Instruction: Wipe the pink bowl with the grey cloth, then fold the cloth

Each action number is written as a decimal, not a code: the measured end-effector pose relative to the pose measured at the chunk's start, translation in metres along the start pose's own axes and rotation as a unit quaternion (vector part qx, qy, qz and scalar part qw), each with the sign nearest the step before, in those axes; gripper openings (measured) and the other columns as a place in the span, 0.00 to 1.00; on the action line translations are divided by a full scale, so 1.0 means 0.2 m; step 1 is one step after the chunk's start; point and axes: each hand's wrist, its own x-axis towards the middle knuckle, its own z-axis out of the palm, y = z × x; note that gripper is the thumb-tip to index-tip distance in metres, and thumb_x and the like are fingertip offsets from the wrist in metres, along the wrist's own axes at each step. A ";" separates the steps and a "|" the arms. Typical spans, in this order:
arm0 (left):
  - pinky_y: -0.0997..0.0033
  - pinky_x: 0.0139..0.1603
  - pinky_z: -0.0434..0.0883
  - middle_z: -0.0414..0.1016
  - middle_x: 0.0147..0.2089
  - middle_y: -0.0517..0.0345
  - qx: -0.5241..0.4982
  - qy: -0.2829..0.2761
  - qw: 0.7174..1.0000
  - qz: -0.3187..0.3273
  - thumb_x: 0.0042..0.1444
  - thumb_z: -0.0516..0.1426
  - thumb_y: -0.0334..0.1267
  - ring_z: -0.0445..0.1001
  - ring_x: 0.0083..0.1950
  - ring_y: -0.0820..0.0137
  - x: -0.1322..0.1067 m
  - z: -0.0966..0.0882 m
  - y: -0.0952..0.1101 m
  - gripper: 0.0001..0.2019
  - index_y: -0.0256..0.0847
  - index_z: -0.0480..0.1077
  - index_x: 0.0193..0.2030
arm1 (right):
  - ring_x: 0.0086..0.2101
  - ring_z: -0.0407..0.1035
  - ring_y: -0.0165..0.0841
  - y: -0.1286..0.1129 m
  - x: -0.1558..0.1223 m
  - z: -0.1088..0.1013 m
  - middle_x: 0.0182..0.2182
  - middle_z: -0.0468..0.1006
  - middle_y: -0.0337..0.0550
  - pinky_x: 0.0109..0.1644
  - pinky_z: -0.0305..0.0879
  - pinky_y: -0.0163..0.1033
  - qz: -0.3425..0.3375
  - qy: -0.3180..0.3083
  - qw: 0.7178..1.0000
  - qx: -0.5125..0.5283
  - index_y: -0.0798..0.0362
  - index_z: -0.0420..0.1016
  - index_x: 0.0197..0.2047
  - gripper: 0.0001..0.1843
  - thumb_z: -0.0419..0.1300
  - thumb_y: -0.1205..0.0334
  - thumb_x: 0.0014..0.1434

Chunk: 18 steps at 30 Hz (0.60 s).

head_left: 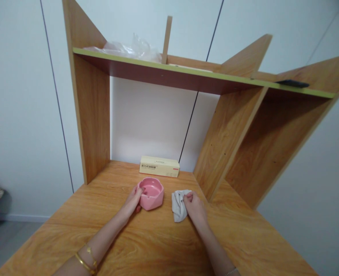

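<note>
A pink ceramic ashtray sits tilted on the wooden desk, its left edge gripped by my left hand. To its right lies a crumpled grey-white cloth, and my right hand rests on it with fingers closed around its upper part. The cloth and the ashtray are apart by a small gap.
A long beige cardboard box lies at the back of the desk against the wall. Wooden shelf panels rise left and right. On the upper shelf lie a clear plastic bag and a dark flat object.
</note>
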 end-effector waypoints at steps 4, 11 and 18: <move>0.83 0.11 0.49 0.59 0.17 0.72 -0.048 0.030 0.998 0.014 0.48 0.51 0.53 0.52 0.11 0.82 0.01 0.00 -0.01 0.20 0.41 0.61 0.41 | 0.26 0.67 0.31 -0.11 -0.09 0.06 0.23 0.72 0.39 0.29 0.55 0.32 -0.023 -0.047 0.999 0.010 0.52 0.66 0.30 0.05 0.50 0.62 0.52; 0.83 0.12 0.49 0.59 0.18 0.72 -0.094 0.047 0.994 0.032 0.48 0.52 0.54 0.52 0.12 0.83 0.00 -0.01 -0.02 0.20 0.41 0.60 0.42 | 0.26 0.67 0.32 -0.28 -0.15 0.04 0.21 0.72 0.39 0.27 0.55 0.32 -0.075 -0.107 0.989 0.064 0.52 0.68 0.25 0.14 0.53 0.50 0.52; 0.82 0.14 0.55 0.67 0.24 0.66 -0.102 0.009 0.994 0.026 0.47 0.56 0.51 0.61 0.15 0.80 0.00 0.02 -0.02 0.25 0.42 0.60 0.50 | 0.25 0.68 0.31 -0.43 -0.09 0.06 0.23 0.74 0.38 0.28 0.59 0.32 -0.079 -0.104 0.984 0.123 0.54 0.67 0.47 0.20 0.50 0.52 0.55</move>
